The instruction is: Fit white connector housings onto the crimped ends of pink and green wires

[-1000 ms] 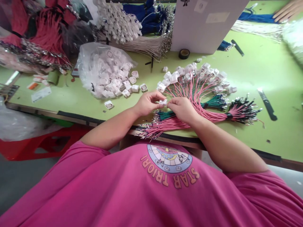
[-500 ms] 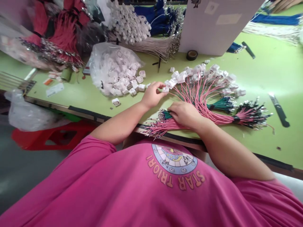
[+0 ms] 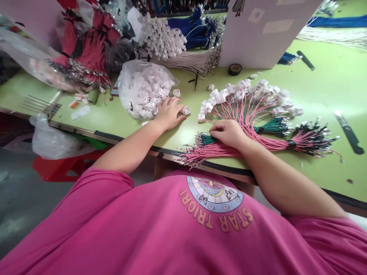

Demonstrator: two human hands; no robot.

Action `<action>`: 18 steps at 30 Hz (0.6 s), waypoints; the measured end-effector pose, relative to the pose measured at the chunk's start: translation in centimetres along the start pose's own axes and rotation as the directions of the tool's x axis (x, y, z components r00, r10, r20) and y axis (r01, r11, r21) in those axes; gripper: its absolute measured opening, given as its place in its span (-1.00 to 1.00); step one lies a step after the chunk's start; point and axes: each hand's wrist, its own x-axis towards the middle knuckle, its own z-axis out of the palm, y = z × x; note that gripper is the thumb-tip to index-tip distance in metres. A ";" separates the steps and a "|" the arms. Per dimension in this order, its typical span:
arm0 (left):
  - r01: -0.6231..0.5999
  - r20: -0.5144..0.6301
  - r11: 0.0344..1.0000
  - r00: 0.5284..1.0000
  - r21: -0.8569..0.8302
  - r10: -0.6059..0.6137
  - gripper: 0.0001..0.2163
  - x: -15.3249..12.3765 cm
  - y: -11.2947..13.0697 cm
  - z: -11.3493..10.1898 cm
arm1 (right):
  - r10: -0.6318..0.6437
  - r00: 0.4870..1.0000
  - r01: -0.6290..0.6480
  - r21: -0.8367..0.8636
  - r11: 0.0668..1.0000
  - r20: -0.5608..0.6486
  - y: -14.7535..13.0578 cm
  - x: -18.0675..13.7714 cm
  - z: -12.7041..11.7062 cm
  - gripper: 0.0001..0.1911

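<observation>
Left hand flat on counter, fingers spread, white connector housing just beside fingertips. Right hand fingers pinching green wires above pink wire bundle.

The surface is light green w/ a dark front edge. On it lie a clear bag of white plugs, pink wires w/ white plugs, a green wire bundle, a tape roll, a black tool at right, and red wire bundles at back left.
</observation>
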 end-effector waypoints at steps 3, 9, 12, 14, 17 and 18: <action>-0.079 -0.006 0.996 0.997 0.036 0.079 -0.60 -1.4 0.7 0.1 | 0.022 0.999 -0.020 0.045 0.999 -0.035 -0.1 -0.1 -0.1 -0.85; -0.112 0.022 0.989 0.994 0.092 0.110 -0.50 -4.2 3.0 -1.6 | -0.064 0.997 0.062 -0.034 0.997 -0.051 -0.7 -0.5 0.2 -0.80; -0.149 0.000 0.984 0.989 0.102 0.150 -0.46 -4.2 4.1 -2.1 | -0.192 0.981 0.188 -0.082 0.979 -0.040 -0.8 -0.8 0.7 -0.79; -0.272 0.036 0.960 0.962 0.071 0.270 -0.55 -3.6 4.7 -1.9 | -0.228 0.971 0.221 -0.095 0.971 -0.072 -0.7 -0.9 0.9 -0.80; -0.404 0.090 0.913 0.909 -0.053 0.407 -0.69 -2.3 5.0 -1.5 | -0.218 0.962 0.208 -0.079 0.975 -0.164 -0.6 -0.9 0.8 -0.81; -0.393 0.067 0.909 0.912 -0.136 0.404 -0.70 -2.0 5.0 -1.5 | -0.208 0.960 0.200 -0.063 0.978 -0.187 -0.5 -0.9 0.7 -0.81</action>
